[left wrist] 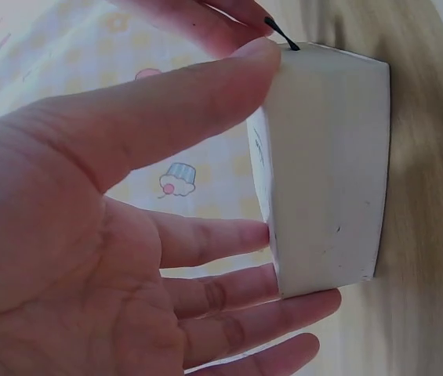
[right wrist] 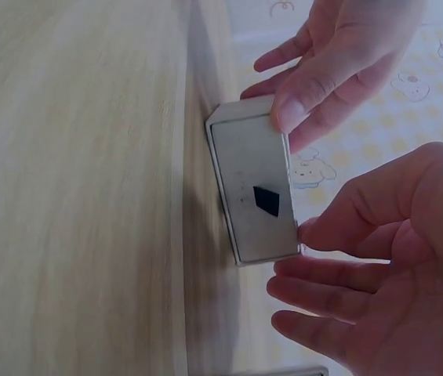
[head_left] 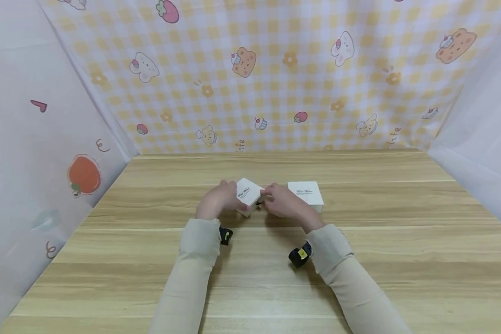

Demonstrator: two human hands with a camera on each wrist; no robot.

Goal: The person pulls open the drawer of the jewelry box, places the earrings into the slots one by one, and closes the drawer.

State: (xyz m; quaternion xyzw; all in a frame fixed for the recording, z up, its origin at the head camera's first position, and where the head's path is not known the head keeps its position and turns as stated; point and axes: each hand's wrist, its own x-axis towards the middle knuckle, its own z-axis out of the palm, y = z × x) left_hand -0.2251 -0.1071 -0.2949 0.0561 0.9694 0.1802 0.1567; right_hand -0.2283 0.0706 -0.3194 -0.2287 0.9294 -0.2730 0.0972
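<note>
White lettered box (head_left: 247, 189), one: between the hands; left hand (head_left: 222, 199) gripping its sides, right hand (head_left: 285, 202) pinching a corner; black tab (right wrist: 266, 200) showing, opening apparently pending. Second lettered box (head_left: 304, 190): closed, untouched.

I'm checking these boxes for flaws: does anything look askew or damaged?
The white box between the left hand and right hand is angled askew, unlike the squarely set other box; small dark specks mark its side.
</note>
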